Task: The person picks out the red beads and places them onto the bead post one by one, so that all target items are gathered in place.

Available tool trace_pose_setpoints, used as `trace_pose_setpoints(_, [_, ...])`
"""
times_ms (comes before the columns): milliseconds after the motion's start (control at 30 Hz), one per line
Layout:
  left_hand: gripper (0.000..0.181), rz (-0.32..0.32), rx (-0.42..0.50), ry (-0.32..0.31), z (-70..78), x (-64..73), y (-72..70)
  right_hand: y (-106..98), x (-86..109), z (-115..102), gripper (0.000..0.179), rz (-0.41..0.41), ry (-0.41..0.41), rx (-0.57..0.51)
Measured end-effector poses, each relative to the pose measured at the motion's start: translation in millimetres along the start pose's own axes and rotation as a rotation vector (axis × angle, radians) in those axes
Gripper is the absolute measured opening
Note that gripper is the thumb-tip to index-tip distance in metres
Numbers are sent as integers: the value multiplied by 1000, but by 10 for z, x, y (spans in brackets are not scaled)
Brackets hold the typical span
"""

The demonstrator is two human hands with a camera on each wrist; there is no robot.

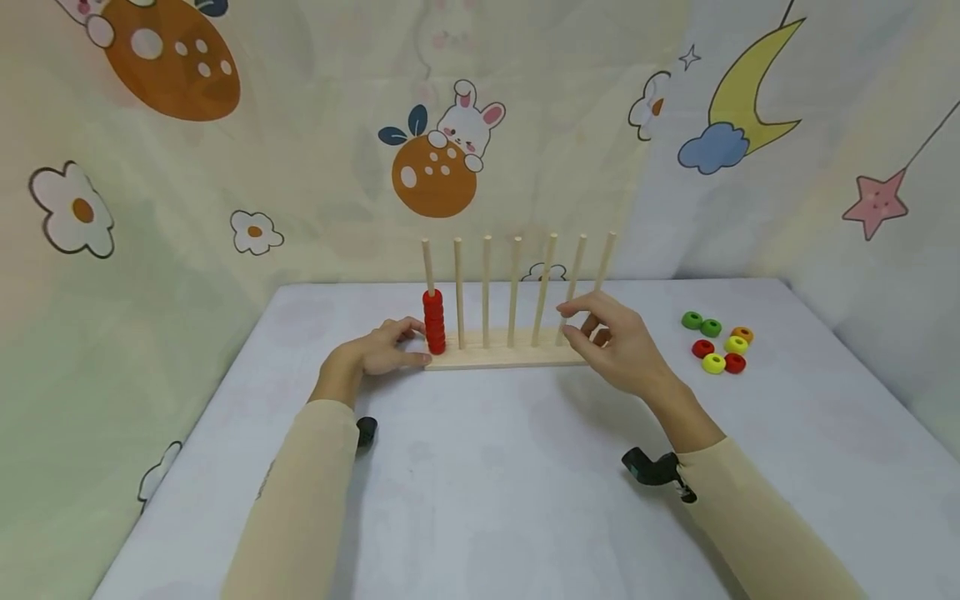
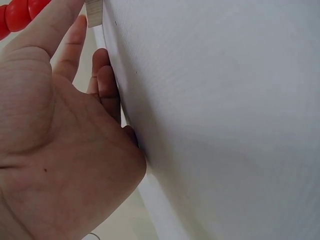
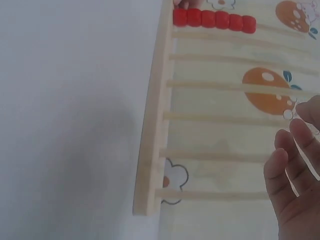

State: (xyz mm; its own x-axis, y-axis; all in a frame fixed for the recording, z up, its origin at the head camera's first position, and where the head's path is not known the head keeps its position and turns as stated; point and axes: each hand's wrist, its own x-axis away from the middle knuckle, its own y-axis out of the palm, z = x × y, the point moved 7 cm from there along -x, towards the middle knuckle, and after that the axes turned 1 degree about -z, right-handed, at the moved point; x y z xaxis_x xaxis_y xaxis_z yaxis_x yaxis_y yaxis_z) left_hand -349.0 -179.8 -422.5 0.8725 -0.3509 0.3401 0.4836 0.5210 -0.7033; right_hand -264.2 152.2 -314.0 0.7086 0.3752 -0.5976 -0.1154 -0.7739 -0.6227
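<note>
A wooden peg rack [image 1: 502,358] with several upright pegs stands near the table's far edge. Stacked red beads [image 1: 434,323] fill the lower part of its leftmost peg; the other visible pegs carry none. My left hand [image 1: 386,346] holds the rack's left end, thumb at the front corner and forefinger behind, beside the stack. In the left wrist view, the wooden end [image 2: 95,12] shows at the fingertips. My right hand [image 1: 618,342] hovers by the right-hand pegs, thumb and forefinger apart with nothing visible between them. It hides the rack's right end in the head view.
To the right on the white table lie loose beads: two green [image 1: 701,323], one orange [image 1: 742,335], two yellow [image 1: 714,363] and two red [image 1: 735,363]. A patterned cloth [image 1: 322,167] hangs behind the table. Small black cameras [image 1: 652,467] sit at both wrists.
</note>
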Motion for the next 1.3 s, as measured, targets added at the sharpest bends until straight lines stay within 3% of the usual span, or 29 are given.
trace_pose_setpoints(367, [58,4,-10,-10,8,6,-5,-340,222,251,30,-10,66,116])
trace_pose_setpoints(667, [60,-1,-17,-10,4,17,-28,-506,374,399,26,58,88,101])
trace_pose_setpoints(1067, [57,-8,-9,22,7,-5,64,-790,665,611,29,91,131,146])
trace_pose_setpoints(1300, [56,3,-26,18,-4,15,2,-866,735,745,26,72,215,145])
